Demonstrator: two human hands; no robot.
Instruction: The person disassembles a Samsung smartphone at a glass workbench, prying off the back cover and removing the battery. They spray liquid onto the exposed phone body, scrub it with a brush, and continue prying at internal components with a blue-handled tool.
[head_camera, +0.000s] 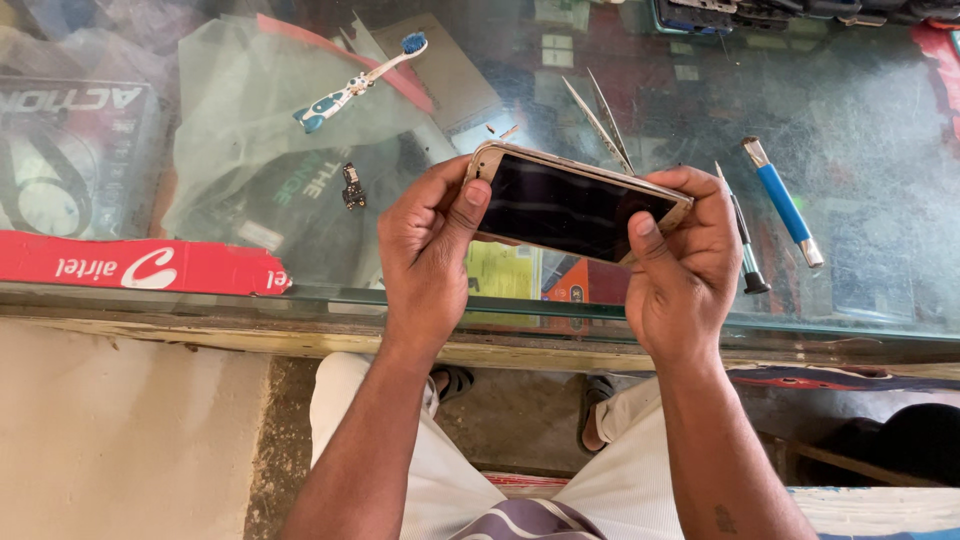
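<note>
Here, grip: my left hand (425, 240) and right hand (680, 250) clamp the gold-edged, dark-glass smartphone (575, 205) by its ends.
Handling: looks light, stiff, slippery, fragile glass; edges safest.

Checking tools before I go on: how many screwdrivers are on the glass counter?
2. A blue-handled screwdriver lies right of the right hand; a dark one lies beside that hand, partly hidden. Others may be hidden behind the hands or phone.
</note>
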